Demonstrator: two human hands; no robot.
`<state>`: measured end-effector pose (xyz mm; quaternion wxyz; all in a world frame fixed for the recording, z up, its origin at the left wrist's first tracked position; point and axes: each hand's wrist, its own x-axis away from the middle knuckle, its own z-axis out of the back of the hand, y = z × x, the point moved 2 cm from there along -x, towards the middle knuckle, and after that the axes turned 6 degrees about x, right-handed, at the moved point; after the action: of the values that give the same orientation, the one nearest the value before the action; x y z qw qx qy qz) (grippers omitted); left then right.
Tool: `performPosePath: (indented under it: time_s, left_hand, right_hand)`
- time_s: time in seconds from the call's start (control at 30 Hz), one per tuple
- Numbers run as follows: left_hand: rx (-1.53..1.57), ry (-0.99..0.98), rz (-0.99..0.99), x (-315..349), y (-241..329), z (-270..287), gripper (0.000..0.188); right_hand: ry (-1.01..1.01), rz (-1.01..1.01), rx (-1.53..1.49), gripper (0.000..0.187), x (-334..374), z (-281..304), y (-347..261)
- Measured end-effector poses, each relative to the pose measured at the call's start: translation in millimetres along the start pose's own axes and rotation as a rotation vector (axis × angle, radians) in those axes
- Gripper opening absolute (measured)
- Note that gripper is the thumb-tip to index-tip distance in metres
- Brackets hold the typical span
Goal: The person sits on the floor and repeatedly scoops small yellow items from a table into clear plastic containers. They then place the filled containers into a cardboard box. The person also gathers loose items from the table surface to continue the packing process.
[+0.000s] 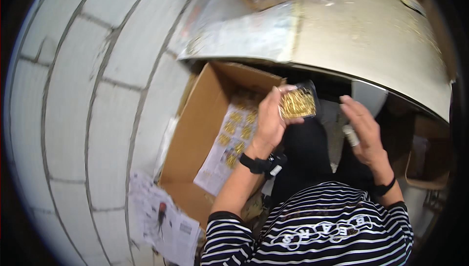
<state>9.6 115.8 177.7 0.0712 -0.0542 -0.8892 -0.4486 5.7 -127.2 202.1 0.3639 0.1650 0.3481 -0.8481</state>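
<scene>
My left hand (270, 119) is closed around one side of a small clear plastic box (315, 101), above my lap. Thin gold-coloured metal pieces (298, 104) fill most of it; their exact kind is too blurred to tell. To the right, apart from the box, my right hand (365, 132) is raised with its fingers stretched out and nothing in them. A pale wrap (350, 135) covers part of one finger. Just left of my left hand stands an open cardboard box (188, 134). On the printed paper (213, 168) inside it lie several small gold-coloured clusters (230, 127).
A worktable (351, 27) with a curved-looking edge spans the far side, gold bits scattered on it. A pale block wall (117, 56) rises at left. Printed sheets (181, 236) with a dark, red-ended object (161, 212) lie near left. A brown bin (430, 163) stands at right.
</scene>
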Motion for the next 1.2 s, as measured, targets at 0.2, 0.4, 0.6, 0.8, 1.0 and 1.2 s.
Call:
performPosePath:
  time_s: [0.2, 0.4, 0.6, 0.8, 1.0, 1.2]
  left_hand:
    - [-0.13, 0.395, -0.261, 69, 102, 156, 0.039]
    - [-0.12, 0.924, -0.092, 146, 51, 320, 0.031]
    - [0.223, 1.232, -0.043, 173, -54, 437, 0.02]
    - [0.286, 1.521, -0.101, 201, -126, 507, 0.011]
    - [-1.031, 1.279, 0.319, 194, -129, 515, 0.03]
    - [-1.232, 1.199, 0.177, 187, -79, 500, 0.018]
  right_hand:
    - [-0.12, -0.222, -0.061, 0.05, 22, -19, 20]
    - [-0.25, -0.398, 0.004, 0.056, 51, -30, 38]
    - [-0.392, -0.41, 0.077, 0.055, 46, -40, 29]
    - [-0.54, -0.406, 0.104, 0.05, 42, -60, 19]
    - [-0.568, -0.382, 0.135, 0.045, 55, -65, 22]
    - [-0.516, -0.132, 0.219, 0.033, 18, -46, 18]
